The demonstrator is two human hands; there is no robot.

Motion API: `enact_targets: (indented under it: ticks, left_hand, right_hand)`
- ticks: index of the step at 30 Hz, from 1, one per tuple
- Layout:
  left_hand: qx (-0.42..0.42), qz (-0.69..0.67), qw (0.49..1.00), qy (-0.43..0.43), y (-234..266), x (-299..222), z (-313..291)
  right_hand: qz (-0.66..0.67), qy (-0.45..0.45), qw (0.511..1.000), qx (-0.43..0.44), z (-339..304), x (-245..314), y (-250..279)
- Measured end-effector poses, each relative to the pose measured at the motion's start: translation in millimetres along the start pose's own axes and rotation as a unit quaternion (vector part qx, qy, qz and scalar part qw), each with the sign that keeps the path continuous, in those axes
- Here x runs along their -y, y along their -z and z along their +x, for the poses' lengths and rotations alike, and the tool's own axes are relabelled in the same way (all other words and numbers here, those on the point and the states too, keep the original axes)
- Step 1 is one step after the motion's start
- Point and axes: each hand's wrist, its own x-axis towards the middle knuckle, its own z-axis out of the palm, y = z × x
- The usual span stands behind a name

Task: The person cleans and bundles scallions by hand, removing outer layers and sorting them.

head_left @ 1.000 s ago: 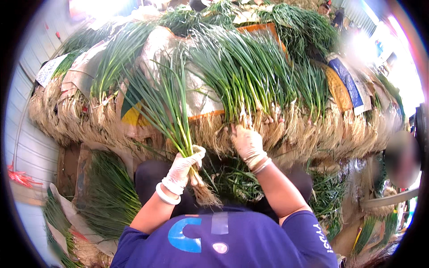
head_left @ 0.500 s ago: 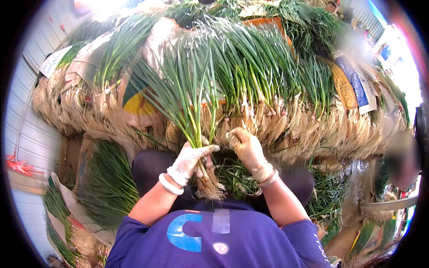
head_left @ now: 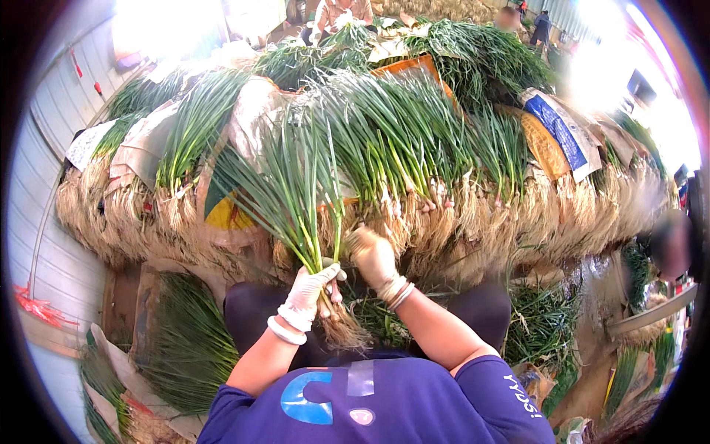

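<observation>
My left hand, in a pale glove, is closed around the lower stems of a bunch of green garlic. The long leaves fan up and to the left. Small pale bulbs and a tangle of tan roots hang below the fist, above my lap. My right hand, also gloved, is just right of the held stems, beside one stalk that stands a little apart. Motion smears its fingers, so I cannot make out whether they touch or grip anything.
A long heap of green garlic lies in front, its roots hanging toward me. Sacking lies among it. More greens lie in a pile at left and as loose leaves at right. A person sits beyond the heap.
My right hand has moved left, closer to the bunch, and its fingers are now blurred. The left hand keeps its hold on the green garlic. The view has tilted up, showing a person beyond.
</observation>
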Motion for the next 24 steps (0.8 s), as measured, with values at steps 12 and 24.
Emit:
enact_targets:
  ticks: [12,24]
  left_hand:
    - [-0.018,0.02,1.0,0.002,-1,2,-11]
    - [0.043,-0.076,0.996,-0.009,6,3,-4]
  right_hand:
    - [0.326,-0.227,0.917,-0.03,89,-26,-32]
    - [-0.244,-0.04,0.864,0.438,-56,19,67]
